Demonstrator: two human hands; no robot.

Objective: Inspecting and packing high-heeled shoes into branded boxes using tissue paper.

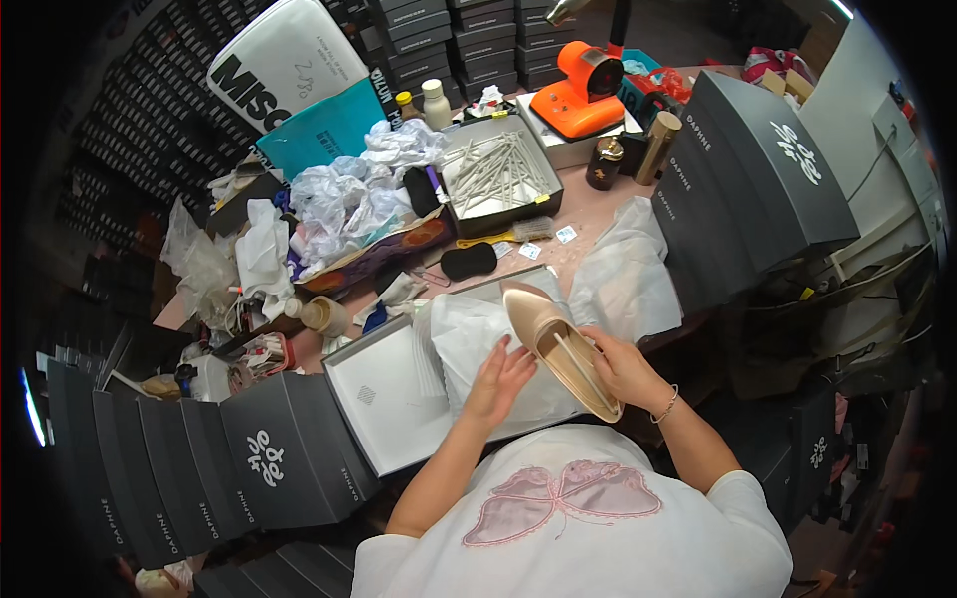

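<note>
One beige shoe (pixel 560 344) at frame centre, right hand (pixel 623 367) fingers curled gripping its side, left hand (pixel 498 384) fingers spread flat on white tissue paper (pixel 469 339), one open shoebox (pixel 384 399), cluttered pink worktable (pixel 588 214), stacked dark boxes (pixel 179 468) lower left.

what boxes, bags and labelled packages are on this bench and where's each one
Open shoe box: under the left hand, white inside, dark outside.
Beige pointed shoe: held by the right hand over white tissue paper.
Dark shoe box lids: right side, leaning, white emblem.
Row of dark boxes: lower left, upright.
Teal bag: back left.
White padded package: behind the bag, black lettering.
Tray of pale sticks: back centre.
</note>
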